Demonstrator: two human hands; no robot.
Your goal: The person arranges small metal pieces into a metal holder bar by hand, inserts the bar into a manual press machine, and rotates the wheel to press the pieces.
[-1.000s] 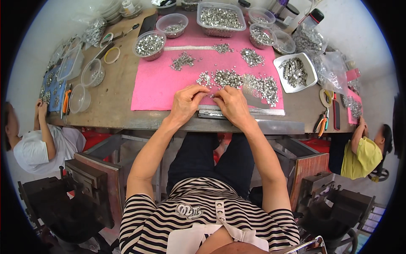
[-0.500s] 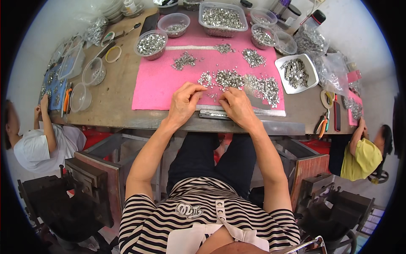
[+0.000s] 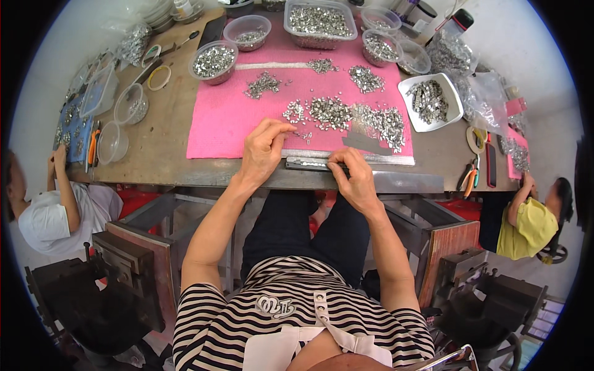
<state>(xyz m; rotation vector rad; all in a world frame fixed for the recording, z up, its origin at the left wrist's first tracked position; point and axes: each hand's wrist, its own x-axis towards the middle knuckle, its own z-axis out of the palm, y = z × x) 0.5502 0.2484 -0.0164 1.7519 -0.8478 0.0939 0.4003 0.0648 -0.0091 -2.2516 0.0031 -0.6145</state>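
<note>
My left hand (image 3: 263, 147) rests at the near part of a pink mat (image 3: 216, 117), thumb and fingers pinched together beside a few loose silver metal pieces (image 3: 304, 137). Whatever lies in that pinch is too small to make out. My right hand (image 3: 355, 178) is closed, its fingertips at the right end of a narrow metal channel (image 3: 305, 163) along the mat's near edge. Small shiny pieces seem to lie in the channel. Whether those fingertips hold a piece or the channel itself is hidden. Just beyond my hands are heaps of silver pieces (image 3: 330, 113) and a flat grey plate (image 3: 366, 142).
Tubs of metal pieces, including a rectangular tub (image 3: 320, 41) and a round tub (image 3: 214, 74), line the back. A white dish (image 3: 455, 110) stands right, near pliers (image 3: 468, 177). Two people work at the sides, one in white (image 3: 52, 216), one in yellow (image 3: 528, 229).
My right hand has drawn back from the loose pieces toward me, its fingertips now at the channel's end. My left hand stays in nearly the same place. The whole view has shifted slightly.
</note>
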